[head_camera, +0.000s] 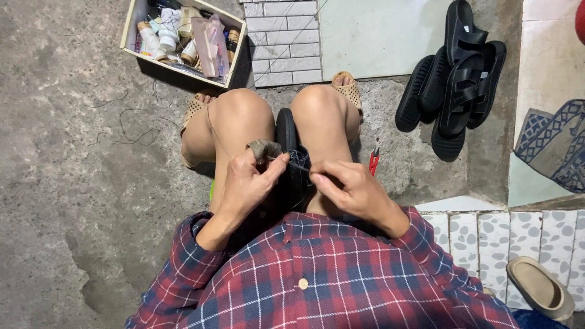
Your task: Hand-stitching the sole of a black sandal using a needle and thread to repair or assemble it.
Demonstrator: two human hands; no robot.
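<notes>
I sit low with a black sandal (291, 159) held upright between my knees. My left hand (247, 183) pinches a needle or thread against the sandal's strap, with a small grey wad (263, 148) at the fingertips. A thin thread runs from it up over my left knee. My right hand (350, 189) grips the sandal's right edge, fingers curled on the strap. Both sleeves are red and blue plaid.
A white box (129, 30) of spools, bottles and tools stands at the upper left. Red snips (373, 159) lie by my right leg. Several black sandals (454, 79) are piled at the upper right; a tan shoe (541, 285) rests on tiled step, patterned mat (557, 143) nearby.
</notes>
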